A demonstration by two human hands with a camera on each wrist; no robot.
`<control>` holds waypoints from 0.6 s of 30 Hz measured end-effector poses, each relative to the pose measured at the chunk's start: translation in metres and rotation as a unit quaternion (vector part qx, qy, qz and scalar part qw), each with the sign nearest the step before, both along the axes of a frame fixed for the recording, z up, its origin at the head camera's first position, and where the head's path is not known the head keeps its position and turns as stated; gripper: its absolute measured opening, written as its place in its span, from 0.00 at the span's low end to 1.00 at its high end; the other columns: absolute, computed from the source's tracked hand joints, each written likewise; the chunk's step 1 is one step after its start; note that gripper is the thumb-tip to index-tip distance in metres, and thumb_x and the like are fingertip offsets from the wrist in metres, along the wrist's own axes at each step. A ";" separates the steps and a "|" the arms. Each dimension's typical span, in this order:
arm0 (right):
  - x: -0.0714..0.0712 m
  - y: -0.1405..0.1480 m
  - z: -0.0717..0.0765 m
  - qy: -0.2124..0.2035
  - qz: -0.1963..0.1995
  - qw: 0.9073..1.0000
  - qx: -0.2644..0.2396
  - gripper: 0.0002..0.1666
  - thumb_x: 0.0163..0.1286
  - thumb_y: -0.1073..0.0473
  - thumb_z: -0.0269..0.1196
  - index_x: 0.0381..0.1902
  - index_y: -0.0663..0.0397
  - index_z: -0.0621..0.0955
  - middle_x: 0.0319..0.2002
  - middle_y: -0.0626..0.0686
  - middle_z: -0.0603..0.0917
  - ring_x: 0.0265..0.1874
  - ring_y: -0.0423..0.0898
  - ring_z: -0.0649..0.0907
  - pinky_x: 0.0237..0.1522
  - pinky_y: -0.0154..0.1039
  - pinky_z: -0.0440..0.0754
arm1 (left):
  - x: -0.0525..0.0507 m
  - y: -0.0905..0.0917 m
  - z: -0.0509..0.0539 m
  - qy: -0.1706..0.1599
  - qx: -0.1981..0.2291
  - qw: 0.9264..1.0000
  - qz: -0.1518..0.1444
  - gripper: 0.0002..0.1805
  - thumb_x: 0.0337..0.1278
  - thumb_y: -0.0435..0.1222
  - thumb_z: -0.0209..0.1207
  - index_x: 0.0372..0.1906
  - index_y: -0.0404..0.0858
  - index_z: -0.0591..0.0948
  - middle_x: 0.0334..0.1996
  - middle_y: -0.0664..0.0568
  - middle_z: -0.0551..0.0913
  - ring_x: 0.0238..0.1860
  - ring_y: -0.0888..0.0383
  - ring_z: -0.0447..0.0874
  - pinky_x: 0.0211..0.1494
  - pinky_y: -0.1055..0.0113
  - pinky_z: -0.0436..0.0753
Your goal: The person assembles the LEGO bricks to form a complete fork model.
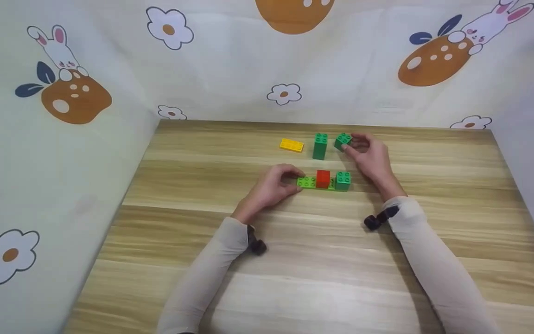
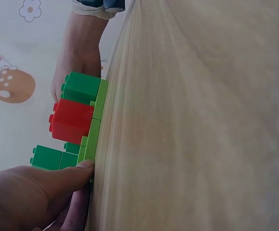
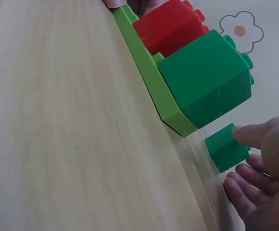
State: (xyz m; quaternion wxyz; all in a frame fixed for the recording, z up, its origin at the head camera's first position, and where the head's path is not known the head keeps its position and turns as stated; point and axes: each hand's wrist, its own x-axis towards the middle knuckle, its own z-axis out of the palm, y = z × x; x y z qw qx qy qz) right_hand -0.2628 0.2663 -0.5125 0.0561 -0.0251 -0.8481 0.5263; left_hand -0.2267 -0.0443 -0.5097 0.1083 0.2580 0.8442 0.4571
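Note:
A flat light-green row [image 1: 312, 182] lies on the table, bearing a red block [image 1: 323, 179] near its middle and a green block [image 1: 343, 181] on its right end. The left hand [image 1: 274, 186] pinches the row's left end; in the left wrist view its thumb [image 2: 84, 166] presses the edge. Behind, the right hand [image 1: 372, 157] has thumb and fingers around a separate green block [image 1: 342, 141], which sits turned at an angle. In the right wrist view the thumb touches that green block [image 3: 227, 147], with the other fingers curled below it.
A tall green stack [image 1: 320, 146] stands upright behind the row, left of the right hand. Farther left lies a flat yellow brick [image 1: 291, 145]. A patterned cloth wall [image 1: 230, 69] rises behind the wooden table [image 1: 295, 260] and at both sides.

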 end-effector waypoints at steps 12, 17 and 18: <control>0.003 -0.001 0.001 0.006 -0.003 1.000 0.003 0.28 0.76 0.53 0.71 0.67 0.61 0.82 0.59 0.62 0.88 0.60 0.54 0.87 0.64 0.39 0.87 | 0.000 0.001 0.000 0.001 -0.004 1.000 0.004 0.18 0.62 0.30 0.75 0.57 0.38 0.89 0.55 0.49 0.92 0.61 0.54 0.89 0.72 0.58 0.84; 0.009 -0.001 0.001 0.013 0.004 1.000 -0.009 0.28 0.76 0.52 0.72 0.66 0.60 0.83 0.58 0.61 0.88 0.59 0.52 0.86 0.61 0.32 0.86 | 0.000 0.001 0.000 0.001 -0.010 1.000 0.007 0.18 0.62 0.31 0.75 0.57 0.39 0.89 0.56 0.49 0.92 0.61 0.54 0.89 0.72 0.58 0.83; 0.011 -0.001 0.002 0.013 0.006 1.000 -0.013 0.28 0.76 0.51 0.72 0.66 0.60 0.83 0.58 0.61 0.88 0.59 0.52 0.86 0.61 0.31 0.86 | 0.001 0.001 0.000 0.001 -0.011 1.000 0.007 0.18 0.62 0.31 0.75 0.57 0.39 0.89 0.56 0.49 0.92 0.61 0.54 0.89 0.72 0.58 0.83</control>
